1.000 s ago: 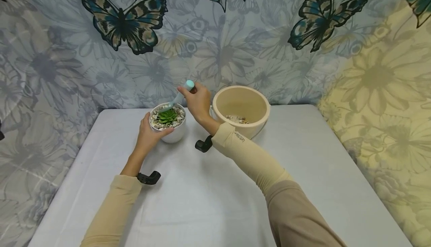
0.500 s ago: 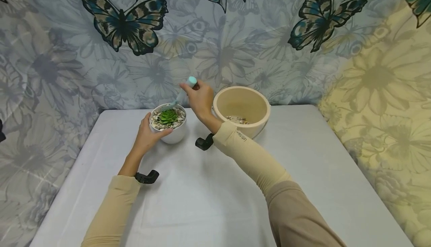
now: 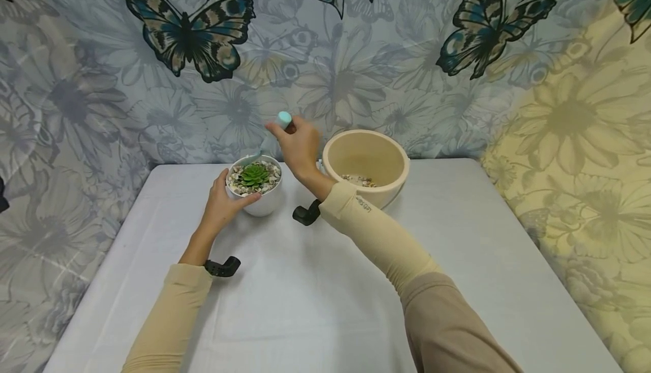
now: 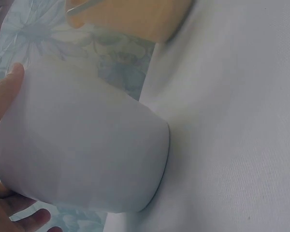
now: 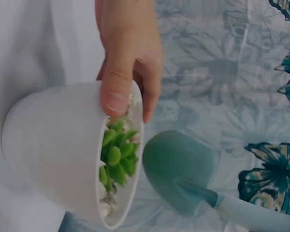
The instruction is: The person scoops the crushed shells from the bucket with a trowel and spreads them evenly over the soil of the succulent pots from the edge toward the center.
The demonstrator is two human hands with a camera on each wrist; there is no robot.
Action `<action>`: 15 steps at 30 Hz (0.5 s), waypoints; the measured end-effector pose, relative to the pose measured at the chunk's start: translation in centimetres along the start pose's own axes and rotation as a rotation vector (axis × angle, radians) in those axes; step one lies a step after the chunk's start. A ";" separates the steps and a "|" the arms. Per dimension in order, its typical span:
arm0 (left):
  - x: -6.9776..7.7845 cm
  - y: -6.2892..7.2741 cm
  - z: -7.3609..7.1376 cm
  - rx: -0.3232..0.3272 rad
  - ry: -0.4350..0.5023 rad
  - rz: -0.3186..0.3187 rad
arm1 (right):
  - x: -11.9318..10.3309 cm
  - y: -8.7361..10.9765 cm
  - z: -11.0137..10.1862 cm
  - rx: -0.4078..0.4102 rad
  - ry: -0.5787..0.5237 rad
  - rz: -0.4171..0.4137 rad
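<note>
My left hand [image 3: 218,206] grips a small white pot [image 3: 263,206] at the left rear of the table, thumb at the front rim and fingers round the left side. In the pot a green succulent [image 3: 254,175] sits among pale pebbles [image 3: 236,185]. Above and right of it, my right hand [image 3: 301,150] holds a light blue trowel [image 5: 176,169] by its handle. The trowel's blade faces the far rim, close to it in the right wrist view, with no pebbles visible on it. Only a trace of the right hand shows at that view's edge.
Right of the white pot stands a larger cream bucket [image 3: 366,138] with a few pebbles [image 3: 358,181] at its bottom, close to my right wrist. A white cloth covers the table [image 3: 315,299]. A butterfly-patterned wall backdrop [image 3: 346,79] rises right behind the table.
The trowel's blade has drawn back from above the succulent to the pot's far rim. My right hand has risen slightly, while my left hand keeps the pot in place.
</note>
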State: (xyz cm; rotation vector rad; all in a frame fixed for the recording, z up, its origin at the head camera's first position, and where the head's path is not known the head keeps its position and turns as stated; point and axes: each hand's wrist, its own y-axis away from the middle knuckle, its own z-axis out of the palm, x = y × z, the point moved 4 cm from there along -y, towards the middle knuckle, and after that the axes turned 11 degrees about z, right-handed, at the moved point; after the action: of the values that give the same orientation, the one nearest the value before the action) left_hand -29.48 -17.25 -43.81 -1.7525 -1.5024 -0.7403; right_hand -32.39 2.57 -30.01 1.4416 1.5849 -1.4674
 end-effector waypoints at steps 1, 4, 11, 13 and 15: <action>0.0 0.0 0.0 0.002 0.000 -0.001 | 0.1 0.1 0.3 -0.021 -0.005 -0.005; -0.1 0.0 0.1 0.004 0.004 -0.001 | 0.5 0.4 1.0 -0.077 -0.001 -0.007; -0.4 -0.1 0.3 0.012 0.006 0.013 | 1.0 0.3 0.9 -0.072 0.038 0.043; -0.4 -0.1 0.2 0.018 -0.002 0.016 | 0.8 0.0 0.5 -0.050 0.043 0.044; -0.4 -0.1 0.1 0.017 -0.007 0.014 | 0.6 -0.2 0.2 -0.034 0.038 0.044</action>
State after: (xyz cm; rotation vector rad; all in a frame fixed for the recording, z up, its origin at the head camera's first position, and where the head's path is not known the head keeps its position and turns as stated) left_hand -29.65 -17.40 -44.16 -1.7527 -1.4954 -0.7126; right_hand -32.78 2.60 -30.55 1.4844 1.5828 -1.3894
